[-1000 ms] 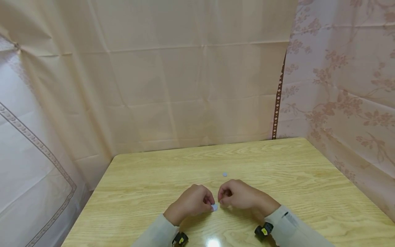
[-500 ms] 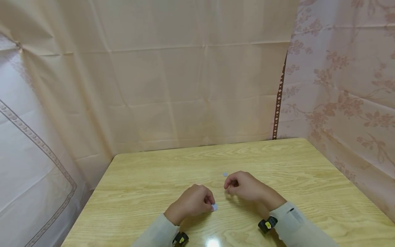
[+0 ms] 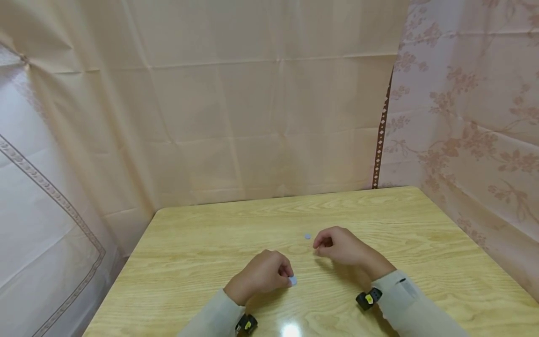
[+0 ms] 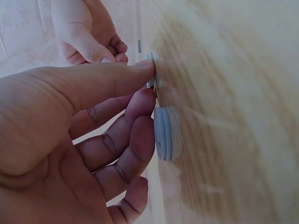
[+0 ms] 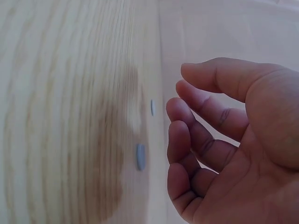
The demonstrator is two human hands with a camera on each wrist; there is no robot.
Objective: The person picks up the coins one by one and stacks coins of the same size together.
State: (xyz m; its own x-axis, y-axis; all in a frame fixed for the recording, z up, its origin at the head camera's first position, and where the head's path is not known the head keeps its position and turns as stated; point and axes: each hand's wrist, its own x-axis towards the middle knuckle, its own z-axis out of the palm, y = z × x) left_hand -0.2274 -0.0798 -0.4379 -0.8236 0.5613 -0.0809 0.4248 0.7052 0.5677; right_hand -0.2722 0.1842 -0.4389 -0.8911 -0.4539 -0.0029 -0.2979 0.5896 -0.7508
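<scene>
- Fingers (image 4: 140, 135) of the left hand (image 3: 260, 275) curl over small blue discs (image 4: 163, 133), touching them against the table (image 3: 202, 243), near its front edge.
- Right hand (image 3: 338, 245) hangs loosely curled, holding nothing, beside a lone disc (image 3: 307, 236) mid-table.
- Only the left wrist view shows the discs stacked.

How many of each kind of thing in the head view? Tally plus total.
Small grey-blue round discs: 2 (one loose, one at the left hand's fingertips)
Hands: 2 (left hand, right hand)
Light wooden table: 1
Total: 5
</scene>
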